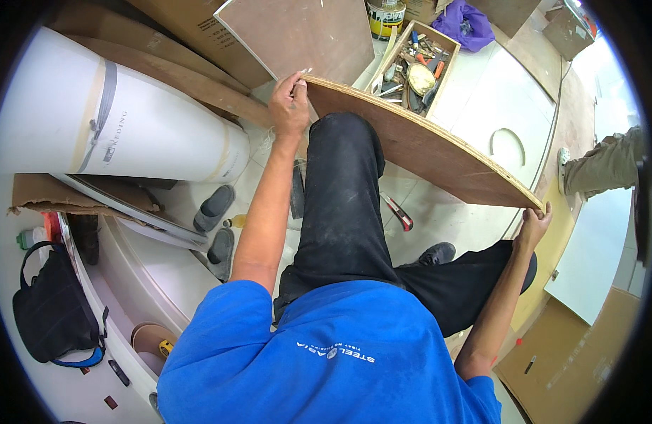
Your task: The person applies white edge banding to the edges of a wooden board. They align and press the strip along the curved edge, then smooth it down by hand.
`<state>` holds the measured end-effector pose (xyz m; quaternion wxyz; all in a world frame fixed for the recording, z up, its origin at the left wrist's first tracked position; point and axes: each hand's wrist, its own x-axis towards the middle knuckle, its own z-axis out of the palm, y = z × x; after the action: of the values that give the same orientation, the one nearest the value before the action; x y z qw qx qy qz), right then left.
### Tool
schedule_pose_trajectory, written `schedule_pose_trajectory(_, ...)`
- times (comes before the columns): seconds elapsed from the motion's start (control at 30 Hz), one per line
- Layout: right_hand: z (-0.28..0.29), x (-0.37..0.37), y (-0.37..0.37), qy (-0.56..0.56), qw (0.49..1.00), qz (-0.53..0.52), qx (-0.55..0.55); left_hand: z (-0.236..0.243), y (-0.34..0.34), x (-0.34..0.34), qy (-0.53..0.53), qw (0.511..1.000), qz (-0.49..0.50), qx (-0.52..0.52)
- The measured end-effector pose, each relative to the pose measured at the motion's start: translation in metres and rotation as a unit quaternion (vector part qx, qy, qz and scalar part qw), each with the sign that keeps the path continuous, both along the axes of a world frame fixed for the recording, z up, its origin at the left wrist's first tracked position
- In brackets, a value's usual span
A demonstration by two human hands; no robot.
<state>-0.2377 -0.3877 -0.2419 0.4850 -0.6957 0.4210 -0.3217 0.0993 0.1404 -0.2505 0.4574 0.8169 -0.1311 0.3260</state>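
Observation:
A brown plywood board [439, 159] stands tilted in front of me, its pale layered edge turned up toward me. My left hand [290, 106] is closed around its far left corner. Gripping the opposite corner, lower and to the right, is my right hand [534, 225]. My raised knee [344, 131] overlaps the board's face near the left end; whether they touch, I cannot tell. On the tiled floor below the board lies a red and black utility knife [399, 213]. The board's bottom edge is partly hidden behind my leg.
Beyond the board are a wooden tool box [450, 53], a paint can [386, 18], a purple bag [464, 25] and another panel [298, 35]. A large white roll [149, 120], slippers [214, 208] and a black bag [57, 304] lie left. Another person's leg [605, 166] stands right, above cardboard [566, 353].

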Motion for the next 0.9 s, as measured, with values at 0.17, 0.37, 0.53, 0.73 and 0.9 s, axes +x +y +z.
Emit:
schedule_pose_trajectory(0.17, -0.001, 0.000, 0.001, -0.001, 1.000, -0.004, -0.010, 0.022, 0.015, 0.008, 0.264, 0.929, -0.077, -0.248)
schedule_pose_trajectory(0.37, 0.002, -0.004, 0.003, -0.043, 0.998, -0.016, 0.045, 0.057, 0.032, 0.031, 0.455, 0.838, -0.120, -0.276)
schedule_pose_trajectory(0.53, 0.009, -0.004, 0.009, -0.019, 0.999, -0.016, 0.041, 0.064, 0.038, 0.045, 0.502, 0.823, -0.132, -0.231)
schedule_pose_trajectory(0.73, 0.010, -0.003, 0.008, -0.055, 0.996, 0.004, 0.063, 0.062, 0.036, 0.041, 0.507, 0.815, -0.119, -0.255)
schedule_pose_trajectory(0.9, -0.001, -0.008, -0.006, -0.063, 0.995, -0.006, 0.076, 0.058, 0.042, 0.038, 0.510, 0.788, -0.136, -0.316)
